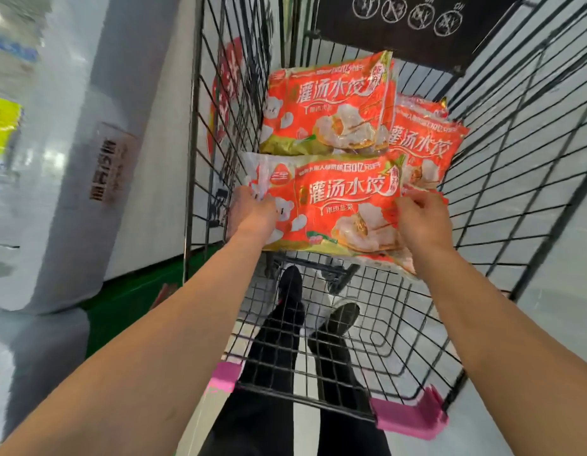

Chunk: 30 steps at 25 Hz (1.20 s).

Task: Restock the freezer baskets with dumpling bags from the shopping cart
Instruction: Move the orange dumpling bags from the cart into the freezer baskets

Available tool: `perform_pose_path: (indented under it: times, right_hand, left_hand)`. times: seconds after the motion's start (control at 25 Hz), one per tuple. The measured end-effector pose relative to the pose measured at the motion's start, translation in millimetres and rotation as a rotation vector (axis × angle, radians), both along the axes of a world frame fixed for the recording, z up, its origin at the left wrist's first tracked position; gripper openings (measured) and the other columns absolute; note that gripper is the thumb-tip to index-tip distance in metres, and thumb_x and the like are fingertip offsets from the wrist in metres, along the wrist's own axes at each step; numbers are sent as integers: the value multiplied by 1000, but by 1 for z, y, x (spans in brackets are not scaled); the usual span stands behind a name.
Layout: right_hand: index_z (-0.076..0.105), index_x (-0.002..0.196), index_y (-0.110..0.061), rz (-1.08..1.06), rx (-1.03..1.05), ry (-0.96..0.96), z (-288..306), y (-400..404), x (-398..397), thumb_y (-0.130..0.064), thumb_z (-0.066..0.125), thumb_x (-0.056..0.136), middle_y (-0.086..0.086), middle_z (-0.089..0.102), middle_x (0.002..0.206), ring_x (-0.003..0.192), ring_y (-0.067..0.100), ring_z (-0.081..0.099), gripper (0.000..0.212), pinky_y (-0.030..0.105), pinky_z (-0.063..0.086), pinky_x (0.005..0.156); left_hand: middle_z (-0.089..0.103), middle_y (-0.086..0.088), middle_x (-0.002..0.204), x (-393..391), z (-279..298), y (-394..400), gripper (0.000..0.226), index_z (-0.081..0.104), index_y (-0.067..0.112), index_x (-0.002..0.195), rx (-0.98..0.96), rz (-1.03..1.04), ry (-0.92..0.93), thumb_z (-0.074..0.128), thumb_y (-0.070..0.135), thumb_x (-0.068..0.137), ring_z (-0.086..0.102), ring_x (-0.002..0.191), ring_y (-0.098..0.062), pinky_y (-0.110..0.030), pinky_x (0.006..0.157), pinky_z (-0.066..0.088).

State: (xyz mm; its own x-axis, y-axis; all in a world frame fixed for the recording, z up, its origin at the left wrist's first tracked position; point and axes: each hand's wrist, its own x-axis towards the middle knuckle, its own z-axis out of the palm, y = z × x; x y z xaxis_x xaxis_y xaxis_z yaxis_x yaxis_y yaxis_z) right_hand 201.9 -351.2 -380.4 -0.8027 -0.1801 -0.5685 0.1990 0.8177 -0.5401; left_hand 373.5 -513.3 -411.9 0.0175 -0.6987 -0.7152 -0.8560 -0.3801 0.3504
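Head view: hands (252, 213) (420, 222) hold "灌汤水饺" bag (335, 209).

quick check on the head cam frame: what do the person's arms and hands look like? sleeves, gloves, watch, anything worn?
Both forearms are bare right up to the frame edge, with no sleeve in view. The left hand and right hand wear no gloves, and no watch, ring or wristband shows on either. No markings or tape are visible on them. Lower down, dark trousers and dark shoes show through the cart.
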Motion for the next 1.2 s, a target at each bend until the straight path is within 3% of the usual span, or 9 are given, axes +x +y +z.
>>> perform_pose_path:
  times: [0.16,0.24,0.56,0.68,0.8,0.92,1.04,1.12,1.2]
  right_hand:
    - [65,71,-16,-14,-17,-37,-17,-2,0,-35,57,91,-3,64,71,67,13,58,29,30,45,61]
    - [65,74,-19,-18,13,21,-17,3,1,-31,60,92,-2,62,73,66,12,54,21,25,37,56]
    - [70,89,-13,-79,127,104,-8,22,-6,-27,58,89,6,71,92,90,28,65,18,45,54,82]
    - [72,94,-14,-122,99,61,-9,22,-2,-23,59,90,4,71,96,93,25,66,17,42,55,85]
    - [73,94,-15,-175,69,21,-9,24,1,-20,59,89,4,71,96,92,24,67,16,42,57,84]
    - [72,86,-20,-242,20,8,8,24,3,-19,60,88,1,72,94,90,21,68,12,41,58,82]
    - [70,83,-22,-265,-24,16,41,27,9,-14,58,90,0,72,91,86,17,67,15,32,57,78]
    - [67,76,-24,-261,-50,29,66,32,12,-13,58,91,-6,69,82,82,15,66,21,31,55,76]
    - [66,74,-24,-240,-67,43,91,39,15,-14,58,90,-7,68,82,84,16,66,21,34,56,79]
  left_hand:
    - [49,-13,139,-7,-15,3,44,48,12,136,-14,14,-88,47,33,98,47,128,-34,-45,103,42]
    - [47,-12,140,-7,-13,6,44,47,13,138,-5,-18,-83,48,30,98,45,128,-33,-45,103,43]
    - [46,-10,136,0,7,16,41,52,11,133,-174,-202,3,55,27,95,47,125,-28,-35,100,40]
    - [57,-8,124,-8,3,15,36,55,11,127,-78,-237,46,51,29,96,54,114,-27,-34,90,43]
    - [67,-11,100,-13,2,9,26,64,11,100,19,-137,43,51,33,96,62,93,-32,-34,73,48]
    - [44,-2,61,-7,17,12,37,42,18,59,-36,-82,95,56,25,93,44,66,-26,-28,50,31]
    - [57,-5,75,4,44,23,37,43,19,57,10,55,247,61,19,88,54,73,-26,-28,59,44]
    - [69,-6,89,13,66,28,26,53,19,62,69,212,327,65,19,85,67,86,-25,-41,81,57]
    - [73,-6,85,22,96,35,17,62,19,69,147,398,435,68,12,83,71,84,-26,-48,83,58]
